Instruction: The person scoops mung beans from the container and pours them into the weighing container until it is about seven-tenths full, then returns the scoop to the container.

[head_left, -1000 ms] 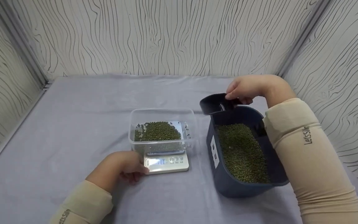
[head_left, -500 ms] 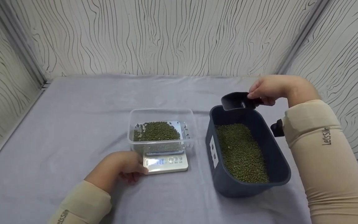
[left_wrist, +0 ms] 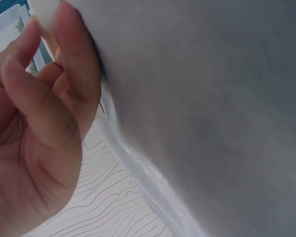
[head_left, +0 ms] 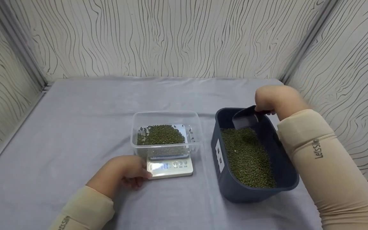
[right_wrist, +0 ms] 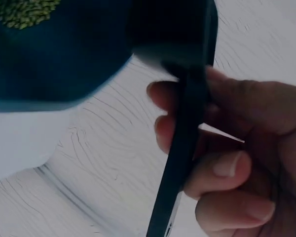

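1. The blue bin [head_left: 243, 191] on the cloth-covered worktop [head_left: 85, 105] is the landmark here. The black scoop [head_left: 245, 118] is at the bin's far end, bowl tipped down inside the rim, either just above the small green beans [head_left: 248, 159] or touching them, can't tell which.
2. The right hand [head_left: 268, 97] is the nearer one, over the bin's far right corner. Its fingers [right_wrist: 222, 170] are wrapped round the scoop's handle, thumb on the other side, so it looks like a decent grip.
3. From those fingers the bowl lies down and left, into the bin. The scoop's long axis slants from the far right rim inward, kinda crosswise to the bin's length.
4. The left hand [head_left: 133, 169] is well left of the bin, pinching the near left corner of the white scale [head_left: 171, 167]. The clear tub [head_left: 166, 146] sits on that, with a smaller bean heap [head_left: 163, 135] inside.
5. Looks-wise, the scoop's dark all over with a straight, slim handle. No beans visible in it, though the bowl's pretty murky.
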`<state>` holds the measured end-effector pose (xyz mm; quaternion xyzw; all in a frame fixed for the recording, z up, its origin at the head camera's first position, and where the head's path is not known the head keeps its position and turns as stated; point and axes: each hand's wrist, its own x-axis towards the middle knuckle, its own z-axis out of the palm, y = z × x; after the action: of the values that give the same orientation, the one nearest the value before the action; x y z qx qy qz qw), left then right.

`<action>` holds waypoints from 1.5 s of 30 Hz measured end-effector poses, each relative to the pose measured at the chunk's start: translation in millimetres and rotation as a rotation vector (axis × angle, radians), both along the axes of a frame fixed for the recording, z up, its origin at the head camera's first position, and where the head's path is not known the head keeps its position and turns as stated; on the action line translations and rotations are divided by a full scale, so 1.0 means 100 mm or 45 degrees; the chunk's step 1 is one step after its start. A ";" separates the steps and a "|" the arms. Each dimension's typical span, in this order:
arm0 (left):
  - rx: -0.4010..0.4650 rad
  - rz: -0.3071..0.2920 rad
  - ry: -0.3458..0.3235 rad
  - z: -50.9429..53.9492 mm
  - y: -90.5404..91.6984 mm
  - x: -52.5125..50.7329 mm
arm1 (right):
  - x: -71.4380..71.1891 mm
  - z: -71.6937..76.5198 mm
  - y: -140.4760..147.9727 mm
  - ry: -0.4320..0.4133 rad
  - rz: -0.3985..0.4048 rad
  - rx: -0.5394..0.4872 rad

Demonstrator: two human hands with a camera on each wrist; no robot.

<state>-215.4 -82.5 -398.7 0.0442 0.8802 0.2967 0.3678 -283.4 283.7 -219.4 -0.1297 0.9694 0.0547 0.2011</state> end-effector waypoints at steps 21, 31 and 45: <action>0.013 0.014 0.006 0.01 -0.02 0.00 | -0.05 -0.70 -0.59 0.332 0.216 0.312; -0.025 -0.018 0.023 0.01 -0.02 0.00 | -0.05 -0.79 -0.58 0.239 0.352 0.260; 0.004 0.005 0.003 -0.01 -0.01 -0.01 | -0.03 -0.84 -0.59 0.133 0.406 0.268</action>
<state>-216.4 -83.7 -399.2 0.0434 0.8803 0.2987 0.3660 -286.1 224.8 -303.8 -0.2568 0.9346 0.1936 0.1520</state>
